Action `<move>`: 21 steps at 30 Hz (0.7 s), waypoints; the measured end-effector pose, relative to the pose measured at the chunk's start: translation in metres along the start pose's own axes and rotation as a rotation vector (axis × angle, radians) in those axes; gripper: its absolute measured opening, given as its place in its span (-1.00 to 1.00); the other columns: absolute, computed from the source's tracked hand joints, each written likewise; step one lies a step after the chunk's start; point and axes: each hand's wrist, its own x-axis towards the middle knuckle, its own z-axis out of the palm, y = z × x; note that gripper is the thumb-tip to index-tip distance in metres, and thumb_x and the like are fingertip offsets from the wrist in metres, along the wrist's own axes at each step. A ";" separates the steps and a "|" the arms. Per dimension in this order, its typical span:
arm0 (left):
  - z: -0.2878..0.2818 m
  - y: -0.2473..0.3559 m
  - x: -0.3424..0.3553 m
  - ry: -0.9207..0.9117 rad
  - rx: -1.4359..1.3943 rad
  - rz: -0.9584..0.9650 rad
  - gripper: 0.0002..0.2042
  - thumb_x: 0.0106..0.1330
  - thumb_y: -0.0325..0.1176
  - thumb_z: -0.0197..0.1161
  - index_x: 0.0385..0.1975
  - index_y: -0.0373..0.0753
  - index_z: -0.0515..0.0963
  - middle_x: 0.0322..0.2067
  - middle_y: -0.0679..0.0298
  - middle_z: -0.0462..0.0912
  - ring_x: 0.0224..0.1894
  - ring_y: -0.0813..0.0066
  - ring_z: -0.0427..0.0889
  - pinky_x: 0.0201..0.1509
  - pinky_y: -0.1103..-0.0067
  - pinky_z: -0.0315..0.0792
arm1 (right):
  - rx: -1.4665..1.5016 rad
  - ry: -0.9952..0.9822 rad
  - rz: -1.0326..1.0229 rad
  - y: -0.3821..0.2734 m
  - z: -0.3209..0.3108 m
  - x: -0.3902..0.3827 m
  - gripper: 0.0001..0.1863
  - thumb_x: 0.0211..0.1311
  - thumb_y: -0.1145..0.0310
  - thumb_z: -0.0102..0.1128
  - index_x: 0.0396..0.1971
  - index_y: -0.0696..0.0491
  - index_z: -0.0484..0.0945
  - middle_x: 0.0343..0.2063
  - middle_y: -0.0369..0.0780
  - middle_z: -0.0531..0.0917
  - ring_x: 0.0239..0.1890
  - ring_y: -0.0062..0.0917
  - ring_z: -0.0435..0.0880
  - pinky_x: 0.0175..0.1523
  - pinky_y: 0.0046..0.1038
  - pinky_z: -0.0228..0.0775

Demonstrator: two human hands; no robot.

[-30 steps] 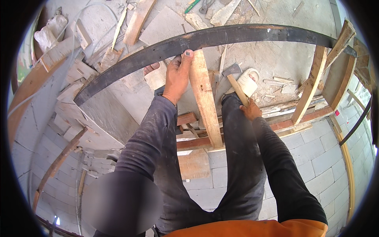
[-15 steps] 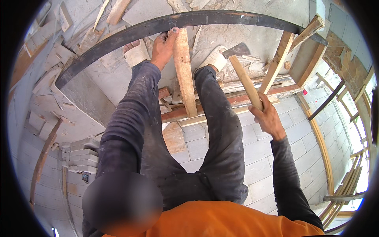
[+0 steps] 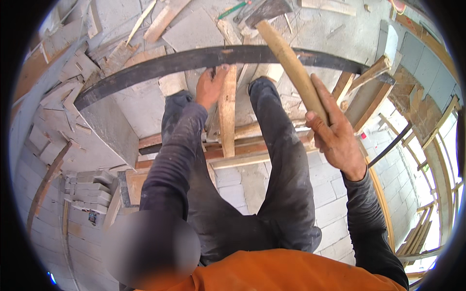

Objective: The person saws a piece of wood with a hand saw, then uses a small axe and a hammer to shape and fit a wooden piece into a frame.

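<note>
My right hand (image 3: 334,133) is wrapped round the wooden handle of a hatchet (image 3: 291,60), with the thumb and a finger lying along the handle. The dark metal head is raised beyond a long dark curved board (image 3: 170,64). My left hand (image 3: 211,88) grips the far end of an upright piece of wood (image 3: 227,114) right where it meets that board; some of its fingers are hidden. Between my legs the wood runs down to a reddish timber rail (image 3: 208,154).
Light panels (image 3: 109,131) close the left side under the curved board. At its right end stand slanted wooden braces (image 3: 373,72). Wood scraps (image 3: 162,22) and a green tool (image 3: 232,10) lie on the far side. Stacked blocks (image 3: 90,186) stand at the lower left.
The hatchet has swung up and away, its head passing from near my right foot to beyond the curved board. My left hand stays at the wood's end. The view has shifted.
</note>
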 end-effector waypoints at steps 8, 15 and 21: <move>0.005 -0.007 0.000 -0.024 -0.140 0.012 -0.46 0.46 0.07 0.28 0.00 -0.41 0.65 -0.09 0.03 0.77 -0.06 0.27 0.71 0.09 0.43 0.50 | -0.124 -0.145 -0.097 -0.007 -0.024 0.077 -0.28 0.58 0.14 0.05 0.61 -0.13 0.03 0.25 0.10 0.53 0.16 -0.15 0.64 0.32 -0.20 0.44; 0.002 -0.008 0.001 -0.030 -0.119 -0.009 -0.42 0.45 0.12 0.28 0.01 -0.41 0.65 -0.07 -0.02 0.77 -0.03 0.13 0.73 0.09 0.42 0.51 | 0.088 0.288 -0.314 -0.073 -0.052 0.125 -0.23 0.56 -0.04 0.05 0.61 -0.08 0.05 -0.37 -0.19 0.60 -0.62 -0.65 0.55 -0.58 -0.55 0.44; 0.002 -0.006 0.002 -0.031 -0.081 -0.023 -0.43 0.44 0.13 0.28 0.02 -0.37 0.65 -0.07 -0.02 0.77 -0.04 0.09 0.73 0.09 0.39 0.51 | -0.507 -0.315 -0.222 -0.049 -0.045 0.104 -0.31 0.59 0.05 -0.05 0.60 -0.09 0.05 0.35 0.13 0.47 0.27 0.08 0.55 0.38 -0.17 0.40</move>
